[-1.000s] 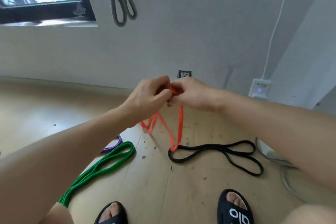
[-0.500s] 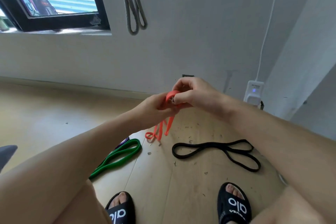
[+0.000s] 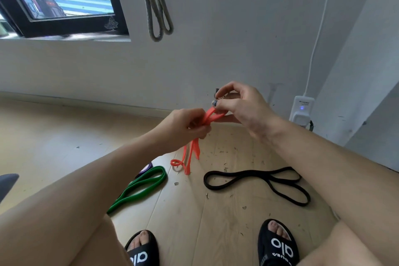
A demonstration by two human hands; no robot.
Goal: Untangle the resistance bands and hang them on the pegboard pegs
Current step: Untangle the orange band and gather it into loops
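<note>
- Standing on a pale wooden floor [image 3: 216,222] scattered with small debris, a person in black slides [image 3: 278,244] works at a knot of exercise bands below a grey wall [image 3: 237,39] and a dark-framed window [image 3: 64,2].
- Black band [image 3: 257,181] lies flat on the floor in crossed loops, just ahead of the right foot and well apart from both hands.
- Green band [image 3: 140,188] lies folded on the floor to the left, with a purple band [image 3: 145,168] partly hidden beneath its far end.
- Grey band [image 3: 158,6] hangs doubled on the wall beside the window; what holds it lies above the frame.
- Orange band [image 3: 194,149] is held up in mid-air, its tangled lower loops dangling above the floor.
- Left hand [image 3: 185,127] is curled round the bunched orange band.
- Right hand [image 3: 239,103] pinches a loop of the same band between thumb and fingers, apparently the upper end.
- White plug-in device [image 3: 302,110] with a blue light sits low on the wall at right, its cable running upward.
</note>
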